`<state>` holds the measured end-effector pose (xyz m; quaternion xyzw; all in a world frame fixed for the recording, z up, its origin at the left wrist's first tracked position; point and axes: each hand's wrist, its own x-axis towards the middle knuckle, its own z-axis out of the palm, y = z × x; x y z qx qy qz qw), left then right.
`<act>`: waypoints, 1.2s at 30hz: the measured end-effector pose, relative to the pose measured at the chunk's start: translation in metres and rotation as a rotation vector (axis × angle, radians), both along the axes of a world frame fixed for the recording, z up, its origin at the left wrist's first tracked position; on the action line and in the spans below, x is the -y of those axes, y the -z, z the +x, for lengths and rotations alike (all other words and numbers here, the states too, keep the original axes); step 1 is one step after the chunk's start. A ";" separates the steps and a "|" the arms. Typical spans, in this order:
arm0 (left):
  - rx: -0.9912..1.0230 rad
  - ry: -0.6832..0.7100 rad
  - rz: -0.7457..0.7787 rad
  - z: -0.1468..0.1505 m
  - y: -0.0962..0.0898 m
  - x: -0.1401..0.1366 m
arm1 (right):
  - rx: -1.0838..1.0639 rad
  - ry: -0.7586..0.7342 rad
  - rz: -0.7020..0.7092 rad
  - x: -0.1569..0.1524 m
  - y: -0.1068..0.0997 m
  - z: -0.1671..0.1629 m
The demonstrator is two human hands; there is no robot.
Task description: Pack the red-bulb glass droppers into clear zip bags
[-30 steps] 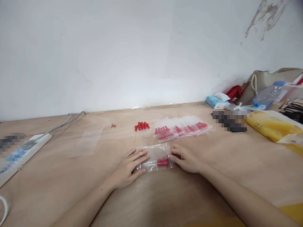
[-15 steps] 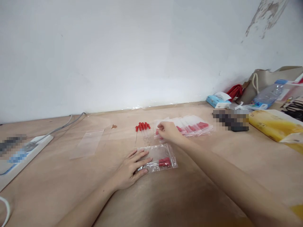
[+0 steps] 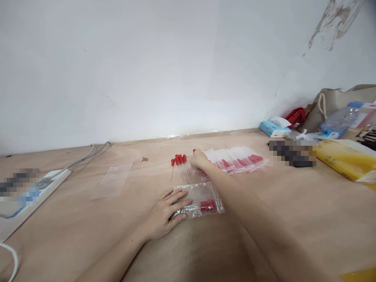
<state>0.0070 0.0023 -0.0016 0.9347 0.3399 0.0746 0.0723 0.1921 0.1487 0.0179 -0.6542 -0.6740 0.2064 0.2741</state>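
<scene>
A: What's in view?

B: Wooden table [image 3: 264, 219] by a white wall. Left hand [image 3: 167, 213] lies flat, fingers spread, pressing the left end of a clear zip bag [image 3: 199, 200] w/ red-capped droppers inside, near the table's front.

A: And the right hand?

B: Right hand [image 3: 199, 158] is stretched fwd to the loose droppers [image 3: 179, 166] lying just behind the bag; fingers curled, seemingly pinching one by its red cap. Can't tell for sure, it's small.

A: Which step?

B: Looks like filling the bag. Next move prob needs a light pinch & the bag mouth held open.

A: Anything else?

B: Row of filled bags [image 3: 237, 159] to the right, an empty bag [image 3: 112, 181] to the left.

A: Change vs half a sec ago?

B: Right hand slid left, off the filled bags to the loose droppers. Left hand hasn't moved.
</scene>
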 end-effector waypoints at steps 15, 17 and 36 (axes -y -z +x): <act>0.041 0.008 0.013 0.000 -0.001 0.000 | -0.945 0.214 0.333 0.138 0.022 0.096; 0.052 0.012 0.019 -0.001 0.001 0.000 | -0.975 0.221 0.336 0.140 0.026 0.095; 0.041 -0.030 -0.009 0.001 0.000 0.001 | -1.032 0.248 0.319 0.130 0.045 0.120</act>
